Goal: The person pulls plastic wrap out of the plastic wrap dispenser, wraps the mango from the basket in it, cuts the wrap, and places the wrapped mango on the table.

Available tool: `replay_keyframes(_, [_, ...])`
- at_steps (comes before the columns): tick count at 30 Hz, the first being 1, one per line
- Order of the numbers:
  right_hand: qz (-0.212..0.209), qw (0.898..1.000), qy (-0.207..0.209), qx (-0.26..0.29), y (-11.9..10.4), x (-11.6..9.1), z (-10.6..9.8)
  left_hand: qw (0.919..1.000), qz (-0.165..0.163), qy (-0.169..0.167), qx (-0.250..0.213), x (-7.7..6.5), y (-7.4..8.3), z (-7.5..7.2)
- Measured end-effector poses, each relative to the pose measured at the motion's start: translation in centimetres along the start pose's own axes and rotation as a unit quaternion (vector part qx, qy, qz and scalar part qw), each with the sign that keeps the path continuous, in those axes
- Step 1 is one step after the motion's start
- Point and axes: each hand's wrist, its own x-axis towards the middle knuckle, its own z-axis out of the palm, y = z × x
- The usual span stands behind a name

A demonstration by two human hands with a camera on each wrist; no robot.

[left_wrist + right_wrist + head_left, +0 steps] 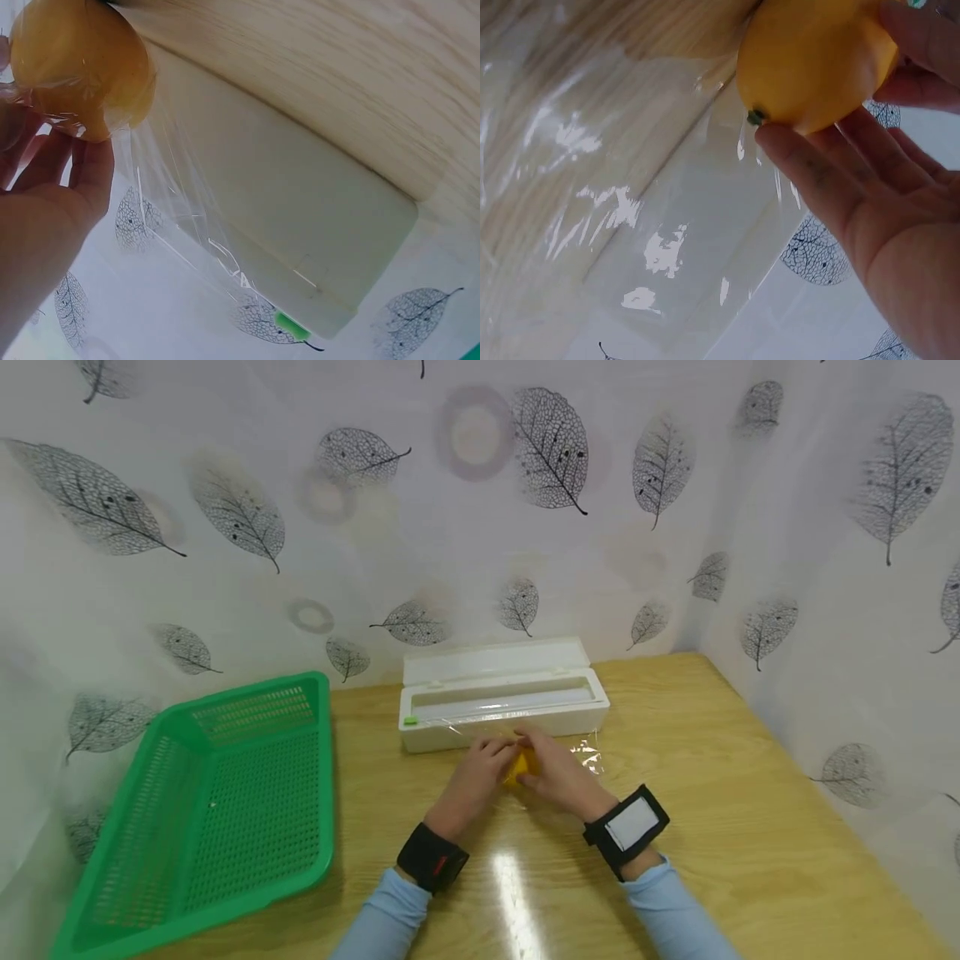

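Note:
Between my two hands is a smooth yellow-orange fruit (519, 767) with a small green stem end, just in front of the white cling film dispenser (502, 725). My left hand (477, 774) holds the fruit from its left side, and clear film covers part of the fruit there in the left wrist view. On the other side, my right hand (561, 775) grips it with thumb and fingers, the index fingertip beside the stem end. Clear cling film (660, 251) stretches from the dispenser around the fruit and spreads wrinkled and shiny over the wooden table.
The dispenser's lid (495, 660) stands raised at the back, with a roll (510, 703) inside and a green slider (410, 721) at its left end. A green plastic basket (324, 793) stands on the left. Leaf-patterned curtain (450, 543) surrounds the wooden table (720, 793).

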Motion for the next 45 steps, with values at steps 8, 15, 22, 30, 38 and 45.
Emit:
replay_keyframes(8, [-0.028, 1.000, 0.009, 0.010, 1.3, -1.4, -2.6, 1.0000, -0.004, -0.004, -0.007, 0.3, 0.3, -0.2])
replay_keyframes(15, [-0.007, 0.997, -0.070, -0.039, 2.8, -4.4, -5.9, 0.9996, -0.005, -0.027, -0.001, 0.2, 0.6, -0.6])
replay_keyframes(22, [0.096, 0.977, -0.183, -0.056, 3.5, -6.3, -6.8, 0.9994, -0.013, -0.031, 0.007, 0.2, 0.6, -0.7])
replay_keyframes(30, [0.048, 0.984, -0.152, -0.073, 5.2, -6.5, -5.7, 0.9992, -0.002, -0.033, 0.021, 0.2, 0.7, -0.8])
replay_keyframes(38, [0.025, 0.986, -0.122, -0.108, 5.6, -6.4, -5.4, 0.9991, -0.014, -0.038, 0.009, 0.2, 0.5, -0.7])
replay_keyframes(45, [0.025, 0.985, -0.110, -0.129, 5.7, -6.4, -5.2, 0.9983, -0.034, -0.042, -0.024, 0.1, 0.5, -0.6])
